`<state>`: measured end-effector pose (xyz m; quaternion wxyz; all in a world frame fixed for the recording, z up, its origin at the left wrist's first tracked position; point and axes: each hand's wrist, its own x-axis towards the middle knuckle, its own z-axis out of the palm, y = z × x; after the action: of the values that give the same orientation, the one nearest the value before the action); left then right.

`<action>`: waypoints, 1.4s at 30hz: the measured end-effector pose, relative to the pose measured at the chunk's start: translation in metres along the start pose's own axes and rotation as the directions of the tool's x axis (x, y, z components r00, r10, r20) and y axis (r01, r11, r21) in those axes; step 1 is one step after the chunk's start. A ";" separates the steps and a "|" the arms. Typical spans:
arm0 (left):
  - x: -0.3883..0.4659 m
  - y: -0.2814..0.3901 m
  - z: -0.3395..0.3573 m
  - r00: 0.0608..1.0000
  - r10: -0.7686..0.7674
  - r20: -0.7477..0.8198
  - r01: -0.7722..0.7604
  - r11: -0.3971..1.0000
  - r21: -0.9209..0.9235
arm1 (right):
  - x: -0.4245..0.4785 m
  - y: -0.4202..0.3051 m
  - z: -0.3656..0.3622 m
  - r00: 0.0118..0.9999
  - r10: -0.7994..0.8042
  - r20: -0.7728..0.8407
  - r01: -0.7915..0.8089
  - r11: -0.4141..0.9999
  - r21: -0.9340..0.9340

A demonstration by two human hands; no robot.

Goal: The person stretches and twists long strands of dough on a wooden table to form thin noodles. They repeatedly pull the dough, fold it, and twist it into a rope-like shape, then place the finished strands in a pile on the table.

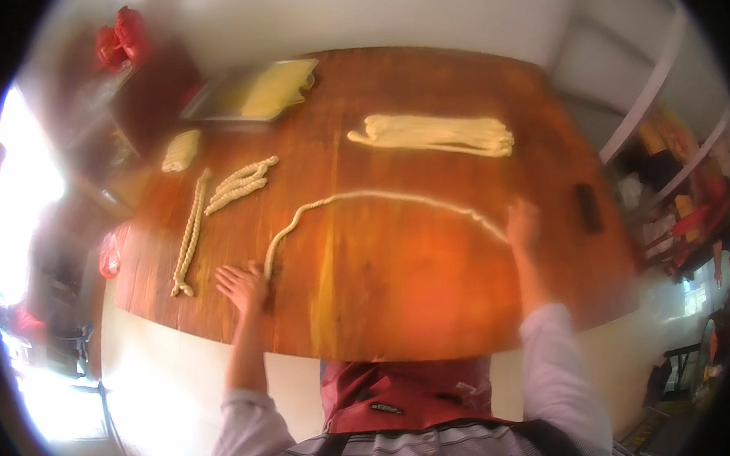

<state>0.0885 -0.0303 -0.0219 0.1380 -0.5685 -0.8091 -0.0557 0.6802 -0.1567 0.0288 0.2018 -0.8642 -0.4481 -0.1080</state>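
Note:
A long dough rope (375, 194) arches across the wooden tabletop, thin and lightly twisted. My left hand (243, 286) lies palm down at the rope's left end, fingers spread and pointing left. At the other end is my right hand (523, 224), blurred, so its fingers and any hold on the dough are unclear. Left of my left hand lies a long twisted dough strand (191, 234). Just beyond that are several shorter twisted dough pieces (239, 186) side by side. A bundle of untwisted dough strips (437, 135) rests farther back, right of centre.
The wooden tabletop (393, 301) has a dark slot (588, 209) near its right edge. A metal tray (216, 102) with a yellow sheet (277, 89) stands at the back left. Nearer is another twisted dough bundle (181, 151). A red plastic bag (121, 39) is beyond the left corner.

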 end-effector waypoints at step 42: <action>-0.043 -0.052 -0.028 0.978 0.204 0.034 -0.198 0.972 -0.129 | -0.069 0.095 -0.188 0.829 -0.002 0.560 -0.203 0.931 0.304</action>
<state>0.0581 -0.0941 -0.0039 0.0881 -0.6560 -0.7455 -0.0784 0.7172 -0.3401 0.1481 0.2201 -0.8310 -0.4521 0.2378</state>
